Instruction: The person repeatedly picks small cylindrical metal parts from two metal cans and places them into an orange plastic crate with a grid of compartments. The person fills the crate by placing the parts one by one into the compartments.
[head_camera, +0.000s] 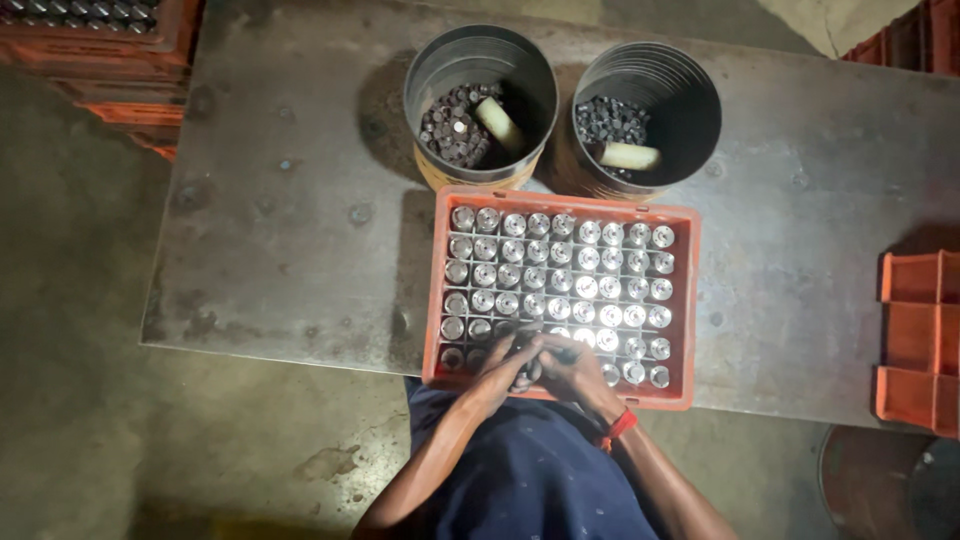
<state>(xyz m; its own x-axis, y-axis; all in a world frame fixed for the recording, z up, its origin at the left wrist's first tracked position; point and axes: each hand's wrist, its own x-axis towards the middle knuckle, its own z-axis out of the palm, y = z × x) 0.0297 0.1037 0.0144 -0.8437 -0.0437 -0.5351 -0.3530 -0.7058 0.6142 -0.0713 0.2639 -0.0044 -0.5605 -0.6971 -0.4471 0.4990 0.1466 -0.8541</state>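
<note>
- Head view, lower centre of the frame: left hand (503, 368) and right hand (572, 367) meet over the near edge of an orange tray (684, 300), fingers curled together around small dark metal pieces (527, 372).
- Grip: each hand appears pressed closed on those pieces; the exact finger contact is too small to tell.
- Tray, centre: its grid of cells holds shiny metal cylinders (586, 262) upright, one per cell, which keeps them apart and easy to count.
- Upper centre: two round tins, left tin (480, 62) and right tin (647, 72), stand touching the tray's far side, each holding loose dark parts and a pale stick.
- Grey metal surface (280, 230) carries everything; more orange crates (918, 340) sit at the right edge.
</note>
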